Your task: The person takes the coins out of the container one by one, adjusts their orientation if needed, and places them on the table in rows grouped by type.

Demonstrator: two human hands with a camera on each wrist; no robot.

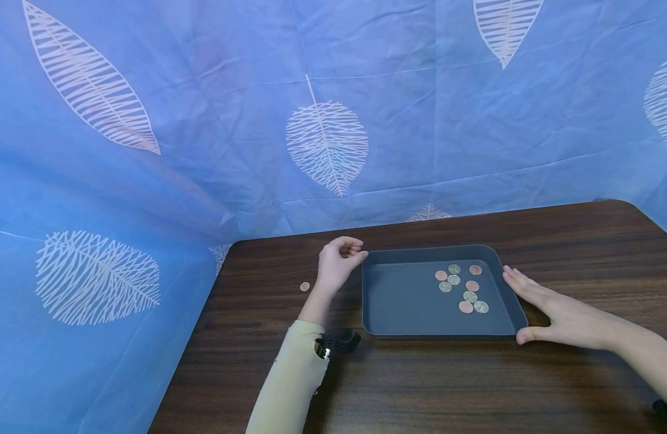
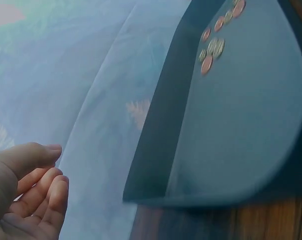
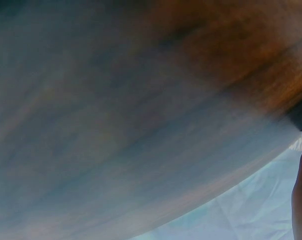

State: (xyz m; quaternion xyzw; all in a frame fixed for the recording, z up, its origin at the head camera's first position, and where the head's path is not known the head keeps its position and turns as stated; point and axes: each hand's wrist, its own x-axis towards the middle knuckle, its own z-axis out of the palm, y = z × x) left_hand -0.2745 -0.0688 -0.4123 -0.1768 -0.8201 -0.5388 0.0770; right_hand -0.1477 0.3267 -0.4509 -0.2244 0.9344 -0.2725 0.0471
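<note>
The left hand (image 1: 338,265) is just beyond the far left corner of a dark grey tray (image 1: 401,301), its fingers loosely curled and its thumb a little apart from them; the left wrist view shows nothing between them and a gap between the hand and the tray. The right hand (image 1: 561,316) rests against the tray's right side, its fingers straight and together along the edge and its thumb spread away from them, touching near the corner closest to the person. The tray lies flat between the two hands. Inside it, well to the right of the left hand and nearer the right fingertips, are nine coins (image 1: 453,280) in a loose cluster, some coppery and some silvery, several touching or nearly so. One more coin (image 1: 304,286) lies outside the tray, to the left of the left hand and slightly closer to the person, near that wrist. A black strap (image 1: 341,340) sits at the left wrist, below the hand, by the cuff of a pale sleeve (image 1: 287,380). Under the tray and both hands is a dark brown wooden table (image 1: 409,386); past the hands, behind its far edge, hangs a blue cloth (image 1: 230,120) with white leaf shapes. The right wrist view is mostly blurred, with only a sliver of the hand at its edge.
</note>
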